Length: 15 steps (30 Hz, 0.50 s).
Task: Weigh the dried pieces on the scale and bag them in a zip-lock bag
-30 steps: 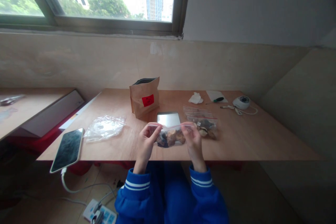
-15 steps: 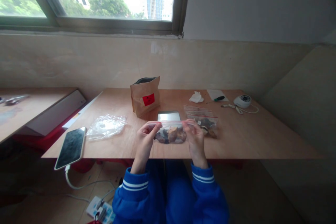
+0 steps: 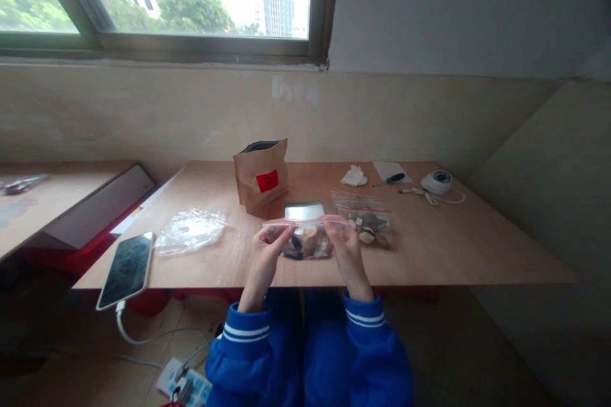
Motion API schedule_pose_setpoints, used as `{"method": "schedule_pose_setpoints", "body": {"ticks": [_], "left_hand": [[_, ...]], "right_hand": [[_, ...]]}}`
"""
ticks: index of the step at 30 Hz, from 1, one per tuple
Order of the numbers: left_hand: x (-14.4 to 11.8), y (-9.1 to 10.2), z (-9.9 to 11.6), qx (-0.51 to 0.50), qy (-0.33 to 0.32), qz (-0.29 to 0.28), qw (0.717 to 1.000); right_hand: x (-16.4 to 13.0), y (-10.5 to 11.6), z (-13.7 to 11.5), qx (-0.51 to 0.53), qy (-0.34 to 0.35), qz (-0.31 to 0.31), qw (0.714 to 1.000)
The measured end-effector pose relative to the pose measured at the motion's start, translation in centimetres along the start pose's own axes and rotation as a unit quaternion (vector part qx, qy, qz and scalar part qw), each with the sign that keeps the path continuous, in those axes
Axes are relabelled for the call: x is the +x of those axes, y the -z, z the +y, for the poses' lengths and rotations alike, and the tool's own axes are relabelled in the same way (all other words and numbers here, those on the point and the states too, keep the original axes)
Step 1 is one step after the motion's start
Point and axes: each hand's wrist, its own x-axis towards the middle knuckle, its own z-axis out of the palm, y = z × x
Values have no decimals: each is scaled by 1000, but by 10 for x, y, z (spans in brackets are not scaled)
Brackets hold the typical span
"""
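A clear zip bag with a red seal strip hangs between my hands, with brown and dark dried pieces inside that I cannot name for sure. My left hand pinches the strip near its left end, thumb on top. Toward the right end, my right hand grips the same strip between thumb and fingers. Just behind the held bag lies a flat silvery device, partly hidden by it. Beside my right hand rest filled zip bags with similar pieces.
An open brown paper pouch with a red label stands at the back. Crumpled clear plastic and a charging phone lie left. Toward the back right are a tissue, a green-handled screwdriver and a white dome camera.
My right hand has shifted left along the seal strip, and more of the filled bags on the right shows. My left hand keeps its pinch. The view has turned slightly.
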Motion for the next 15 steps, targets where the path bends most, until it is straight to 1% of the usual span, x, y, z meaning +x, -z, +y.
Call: {"method": "schedule_pose_setpoints", "body": {"ticks": [3, 8, 11, 15], "left_hand": [[-1, 1, 1, 1, -2, 2, 1000], [-1, -2, 3, 7, -2, 14, 1000], [-2, -5, 4, 6, -8, 29, 1000], [-4, -8, 4, 18, -21, 64, 998]], "right_hand": [[0, -3, 1, -8, 9, 25, 1000], [0, -3, 5, 4, 2, 45, 999], [0, -4, 5, 0, 10, 59, 998], [-1, -8, 3, -5, 28, 78, 997]]}}
